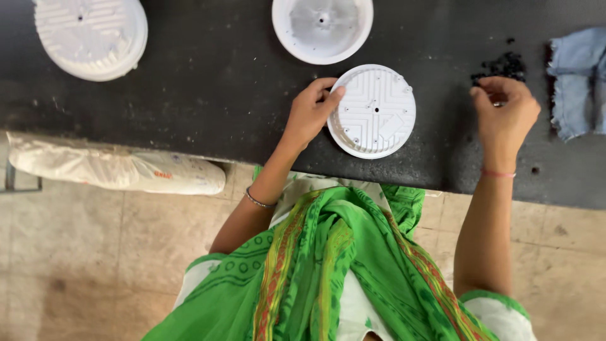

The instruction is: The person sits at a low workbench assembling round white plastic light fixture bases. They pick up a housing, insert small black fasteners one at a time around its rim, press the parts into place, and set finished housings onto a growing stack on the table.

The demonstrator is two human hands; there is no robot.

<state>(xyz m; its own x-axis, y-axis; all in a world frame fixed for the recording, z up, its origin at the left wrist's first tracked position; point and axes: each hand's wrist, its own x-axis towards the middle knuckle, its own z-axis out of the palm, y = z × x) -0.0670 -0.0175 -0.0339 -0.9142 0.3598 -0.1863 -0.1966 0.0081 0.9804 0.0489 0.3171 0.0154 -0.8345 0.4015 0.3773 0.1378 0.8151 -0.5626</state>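
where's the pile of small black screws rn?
Head view, right side of the dark table: the pile of small black screws sits just beyond the right hand, left of the blue denim cloth.

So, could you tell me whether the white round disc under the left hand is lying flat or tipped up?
Flat. The white round disc lies ribbed side up on the black table; the left hand touches its edge.

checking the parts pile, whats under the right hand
The right hand hovers over the dark table, fingertips at a pile of small black pieces. Whatever it pinches or covers beneath the palm is hidden.
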